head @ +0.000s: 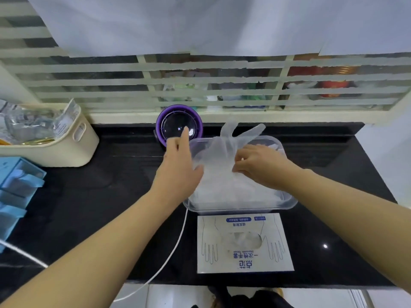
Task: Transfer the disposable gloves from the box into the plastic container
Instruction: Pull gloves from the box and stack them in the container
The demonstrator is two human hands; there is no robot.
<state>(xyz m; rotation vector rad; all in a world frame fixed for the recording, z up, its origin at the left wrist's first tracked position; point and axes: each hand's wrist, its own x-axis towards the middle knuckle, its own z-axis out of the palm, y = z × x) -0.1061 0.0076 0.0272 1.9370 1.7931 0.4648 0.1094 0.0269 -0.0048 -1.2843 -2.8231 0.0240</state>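
Note:
A clear plastic container (289, 202) sits on the black counter, holding a pile of thin translucent disposable gloves (226, 192). One glove (231, 138) sticks up from the pile, its fingers pointing away from me. My right hand (258, 165) pinches this glove near its cuff, over the container. My left hand (180, 165) presses on the left side of the pile with the index finger stretched out. The white glove box (244, 243) lies flat in front of the container, its oval opening facing up with some gloves visible inside.
A purple round device (179, 125) with a clear dome stands behind the container's left corner. A cream basket (55, 138) with wrappers sits far left, blue boxes (15, 187) below it. A white cable (169, 254) runs off the counter's front edge.

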